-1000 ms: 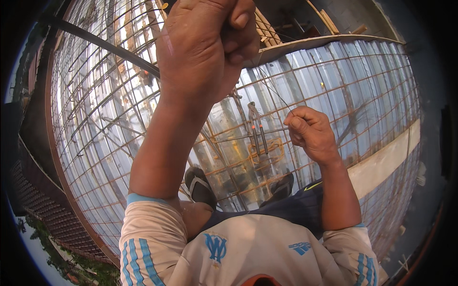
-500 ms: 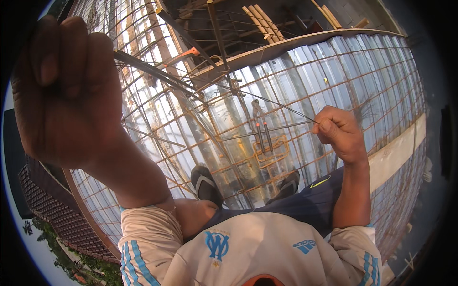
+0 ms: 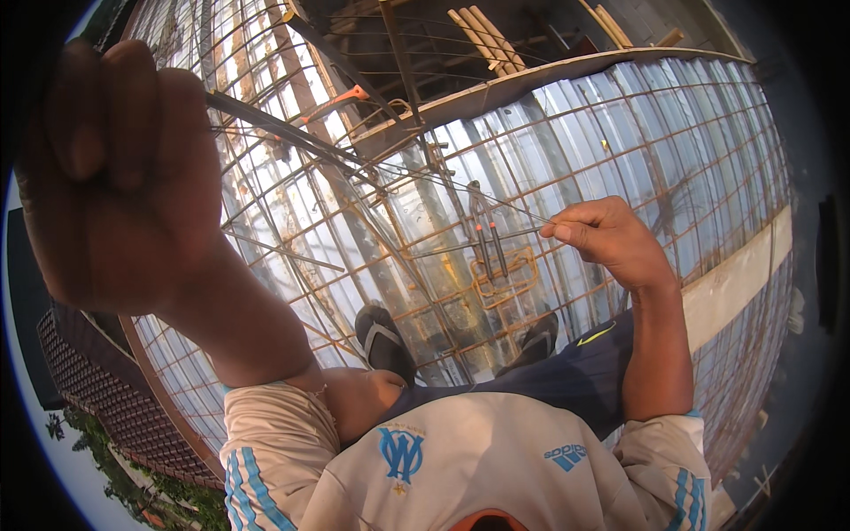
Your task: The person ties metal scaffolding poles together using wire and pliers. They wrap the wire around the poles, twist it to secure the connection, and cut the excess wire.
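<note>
Right hand [image 3: 620, 241] has its fingertips shifted leftward from the earlier frame. One thin wire [image 3: 509, 207], clamped in its thumb-and-forefinger grip above the mesh [image 3: 575, 183], has its long axis slanting up and leftward, crossing one pair of pincers [image 3: 481, 227] in view; its far end is indistinct. Raised left hand [image 3: 133, 190]: fingers curled, grip contents hidden, clamping cannot be told. Below: two sandals [image 3: 386, 345], one partly covered.
</note>
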Demonstrator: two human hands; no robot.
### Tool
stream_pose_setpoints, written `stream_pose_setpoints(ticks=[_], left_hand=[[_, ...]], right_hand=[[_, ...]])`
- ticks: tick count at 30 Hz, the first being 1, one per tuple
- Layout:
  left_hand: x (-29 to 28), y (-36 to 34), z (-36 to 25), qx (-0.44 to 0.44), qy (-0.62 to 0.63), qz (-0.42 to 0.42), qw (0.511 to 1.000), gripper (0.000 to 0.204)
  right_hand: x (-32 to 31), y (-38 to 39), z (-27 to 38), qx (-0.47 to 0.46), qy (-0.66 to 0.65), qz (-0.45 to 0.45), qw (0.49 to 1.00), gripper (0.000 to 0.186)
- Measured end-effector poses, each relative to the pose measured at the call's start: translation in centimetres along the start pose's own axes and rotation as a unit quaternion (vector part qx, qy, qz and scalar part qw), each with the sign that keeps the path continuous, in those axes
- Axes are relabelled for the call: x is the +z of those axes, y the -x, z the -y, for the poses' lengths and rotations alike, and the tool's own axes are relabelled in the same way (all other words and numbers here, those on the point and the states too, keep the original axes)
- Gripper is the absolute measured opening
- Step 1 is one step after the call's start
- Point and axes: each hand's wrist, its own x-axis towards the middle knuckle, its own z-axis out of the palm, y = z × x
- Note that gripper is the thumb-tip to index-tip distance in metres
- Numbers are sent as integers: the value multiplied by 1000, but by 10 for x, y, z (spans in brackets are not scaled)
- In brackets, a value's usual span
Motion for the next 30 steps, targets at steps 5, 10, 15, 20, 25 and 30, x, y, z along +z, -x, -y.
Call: stream_pose_setpoints(ticks=[5,10,15,20,25,30], left_hand=[[7,-3,12,10,4,13,1000,17],[-2,-4,14,8,53,5,999,15],[-2,-2,42,-3,4,-22,1000,16],[-3,7,90,-76,-21,-74,994,25],[20,23,141,-220,-46,-93,970,23],[71,53,193,-368,-37,-79,926,20]], right_hand=[[-14,0,-10,13,-150,-92,984,24],[-32,0,-24,-174,-359,-128,908,22],[-34,8,4,-344,-429,-126,826,19],[-57,26,4,-430,-518,-13,739,25],[-35,22,15,-342,-423,-96,834,20],[-4,13,13,-195,-198,-223,934,17]])
